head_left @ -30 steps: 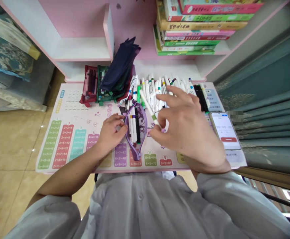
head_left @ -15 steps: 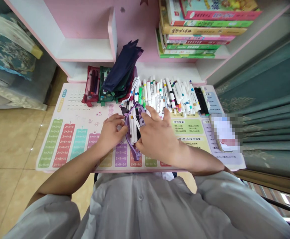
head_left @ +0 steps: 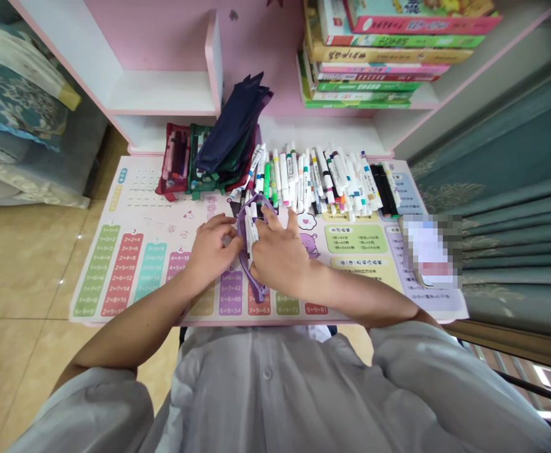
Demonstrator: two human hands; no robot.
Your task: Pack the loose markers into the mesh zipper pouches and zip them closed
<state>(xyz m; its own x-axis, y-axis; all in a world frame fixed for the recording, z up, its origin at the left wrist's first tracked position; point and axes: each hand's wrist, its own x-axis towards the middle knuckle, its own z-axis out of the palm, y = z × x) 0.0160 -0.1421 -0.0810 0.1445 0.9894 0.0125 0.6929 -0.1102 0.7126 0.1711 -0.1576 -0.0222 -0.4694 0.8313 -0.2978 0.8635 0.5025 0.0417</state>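
Observation:
A purple pencil case (head_left: 261, 293) lies lengthwise in front of me, its top unzipped. Inside it are several white-barrelled markers (head_left: 249, 228), partly covered by my right hand. My left hand (head_left: 213, 246) is curled at the case's left edge, thumb and fingers closed on its side. Over the right half of the case spreads my right hand (head_left: 279, 251), back upward and fingers apart, resting on the markers inside; its thumb is mostly hidden. Just beyond the case, a long row of loose markers (head_left: 303, 179) lies side by side on the desk.
Behind to the left stand a red case with markers (head_left: 174, 157) and a green case (head_left: 201, 182), with folded dark-blue pouches (head_left: 232, 129) on top. A phone (head_left: 429, 251) lies at the desk's right edge. Books (head_left: 379, 56) are stacked on the shelf; a curtain (head_left: 506, 207) hangs right.
My right hand has shifted left and down over the purple pencil case, covering more of the markers inside. My left hand has stayed at the case's edge.

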